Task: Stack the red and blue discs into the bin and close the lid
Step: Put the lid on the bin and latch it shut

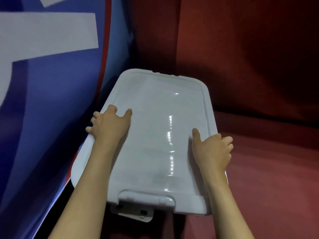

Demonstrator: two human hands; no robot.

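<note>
A pale grey-white lid [155, 128] (glossy, rectangular, with rounded corners and a raised rim) is seen lying flat on top of the bin, which is set on a red floor [269, 178] beside a blue and white banner [43, 83] at 9 o'clock. The lid's left edge is gripped by the left hand [110, 125], thumb laid on top and fingers curled over the side, and its right edge at 3 o'clock is gripped likewise by the right hand [214, 150]. A latch flap [133, 211] is seen hanging at the near end, at 6 o'clock; the bin's contents are hidden.
</note>
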